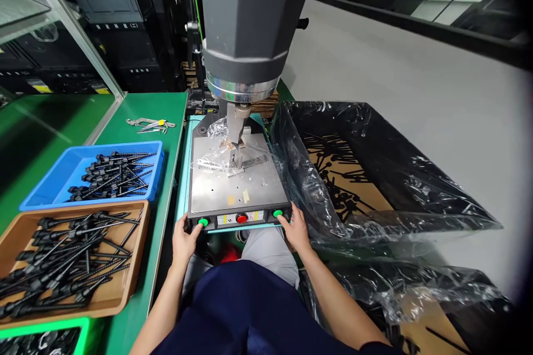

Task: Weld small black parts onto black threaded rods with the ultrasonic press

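Observation:
A grey press machine (245, 28) stands over a steel plate (237, 180) with its horn (238, 122) down on a small fixture wrapped in clear film (227, 152). My left hand (185, 241) rests at the machine's front left corner, thumb on the left green button (202, 222). At the front right corner my right hand (295, 228) has its fingers on the right green button (277, 213). A red button (241, 218) sits between them. Both hands hold nothing.
On the green bench at left stand a blue tray (37, 191) and a brown tray (120, 294), both filled with several black rods. Some metal tools (150, 123) lie further back. At right is a cardboard box lined with black plastic (375, 177), holding black rods.

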